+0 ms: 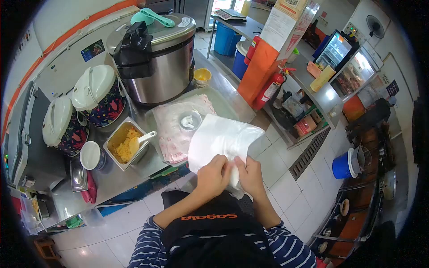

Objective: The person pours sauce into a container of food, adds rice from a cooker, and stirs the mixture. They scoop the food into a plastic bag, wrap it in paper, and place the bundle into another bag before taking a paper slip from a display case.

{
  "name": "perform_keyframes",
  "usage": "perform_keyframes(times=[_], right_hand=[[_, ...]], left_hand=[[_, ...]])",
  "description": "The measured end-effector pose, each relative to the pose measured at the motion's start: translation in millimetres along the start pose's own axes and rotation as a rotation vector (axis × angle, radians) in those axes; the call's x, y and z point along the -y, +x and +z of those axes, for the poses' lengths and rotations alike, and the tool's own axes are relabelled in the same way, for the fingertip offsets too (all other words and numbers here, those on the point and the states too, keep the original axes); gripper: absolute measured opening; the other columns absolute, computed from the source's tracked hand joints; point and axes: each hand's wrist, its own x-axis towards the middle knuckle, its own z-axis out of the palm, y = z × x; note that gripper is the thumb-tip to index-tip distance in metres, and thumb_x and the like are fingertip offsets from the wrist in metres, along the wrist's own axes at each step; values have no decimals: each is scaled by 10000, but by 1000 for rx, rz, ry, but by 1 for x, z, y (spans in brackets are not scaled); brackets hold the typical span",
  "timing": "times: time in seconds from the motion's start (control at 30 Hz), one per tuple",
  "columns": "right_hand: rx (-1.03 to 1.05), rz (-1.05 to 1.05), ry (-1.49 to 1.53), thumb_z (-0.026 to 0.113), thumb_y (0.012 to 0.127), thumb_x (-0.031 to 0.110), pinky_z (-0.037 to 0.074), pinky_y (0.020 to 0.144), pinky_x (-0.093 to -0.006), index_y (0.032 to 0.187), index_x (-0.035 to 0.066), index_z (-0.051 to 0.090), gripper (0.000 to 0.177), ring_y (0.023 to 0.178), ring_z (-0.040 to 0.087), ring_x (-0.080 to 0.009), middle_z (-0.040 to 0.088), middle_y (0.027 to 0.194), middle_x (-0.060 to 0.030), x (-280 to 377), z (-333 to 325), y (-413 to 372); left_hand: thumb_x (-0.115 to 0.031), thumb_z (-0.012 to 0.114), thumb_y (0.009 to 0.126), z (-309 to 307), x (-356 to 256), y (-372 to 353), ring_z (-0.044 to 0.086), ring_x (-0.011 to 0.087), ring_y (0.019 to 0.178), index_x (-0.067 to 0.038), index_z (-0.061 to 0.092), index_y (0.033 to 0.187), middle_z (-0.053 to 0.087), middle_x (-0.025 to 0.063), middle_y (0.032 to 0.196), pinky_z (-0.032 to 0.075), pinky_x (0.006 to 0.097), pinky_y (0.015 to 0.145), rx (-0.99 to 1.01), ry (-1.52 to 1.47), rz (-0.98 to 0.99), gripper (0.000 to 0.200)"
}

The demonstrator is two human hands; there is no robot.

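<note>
A white sheet or bag [221, 138], thin and slightly glossy, hangs in front of my body near the counter's edge. My left hand [214, 176] is closed on its lower edge, and my right hand [248, 175] pinches it just to the right, the two hands close together. Behind it, a stack of printed wrapping paper [172, 134] lies on a tray [222, 103], with a small clear bowl [191, 120] holding something white on top. Left of the stack, a metal container [139, 156] holds yellow-orange food and a white spoon [145, 137].
A large steel cooker [161, 62] stands at the back of the counter. Two patterned pots [100, 96] [67, 125], a white cup [91, 155] and a grey box [38, 134] are at left. An orange pillar [259, 73] with fire extinguishers [269, 91] stands ahead right.
</note>
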Motion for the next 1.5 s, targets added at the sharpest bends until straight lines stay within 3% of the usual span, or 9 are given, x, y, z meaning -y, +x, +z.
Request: perform_keyframes(times=[0.13,0.3,0.47,0.57,0.7,0.83,1.1,1.27,1.5], right_hand=[[32,78,269,477,865,247,412,555,-293,881,-34,583,301,591,563,-222,562,650,-176,-2,-2,1],[182,-421,115,441,859,297,362,679,-348,753,12,541,320,624,501,-289,528,657,-119,-1,-9,-1],[164,-678,132,395,878,321,294,518,-346,570,63,400,402,461,375,-266,387,516,-74,-2,-8,-3],[105,-697,269,380,886,342,277,451,-338,538,65,363,445,420,355,-257,370,498,-63,9,-6,-6],[98,-695,258,437,872,287,286,438,-332,518,54,359,431,419,363,-247,374,487,-64,21,-7,-10],[54,-463,291,503,844,233,290,432,-328,502,45,367,413,423,378,-243,363,475,-69,30,-29,-15],[98,-802,317,526,840,311,283,428,-324,522,69,389,422,406,374,-223,382,505,-50,53,-28,-9],[179,-889,276,534,834,292,276,425,-318,522,78,403,400,403,374,-222,384,498,-47,55,-30,-3],[454,-1020,-264,633,751,306,274,419,-288,515,118,378,395,418,394,-174,385,487,-6,50,-46,-1]], left_hand=[[-224,454,895,-7,14,4,481,151,505,-40,452,736,463,40,614,390,278,476,-69,-438,-100,243],[-215,426,920,-29,21,26,405,28,493,-42,457,738,399,-31,564,346,195,460,-58,-875,-242,253],[-194,651,710,-28,13,25,481,261,830,-83,474,828,489,110,891,380,333,675,-410,26,459,240],[-298,649,711,-32,5,9,476,249,861,-78,481,873,497,94,882,347,366,747,73,-103,745,321],[-401,637,697,-21,22,-3,487,243,747,-86,489,793,495,69,797,337,375,724,92,-82,684,360],[-360,663,696,-29,28,-11,471,187,666,-114,456,663,483,37,745,355,323,622,-44,291,1142,323],[-311,711,655,-37,-2,8,525,255,786,-74,480,916,520,93,886,424,367,655,37,-119,962,421],[-345,685,649,-44,-12,8,468,160,542,-103,496,697,464,11,668,338,269,450,-121,14,1035,311],[-326,644,721,-91,-9,12,407,103,473,-147,375,534,328,-22,522,304,233,406,224,207,1235,373]])
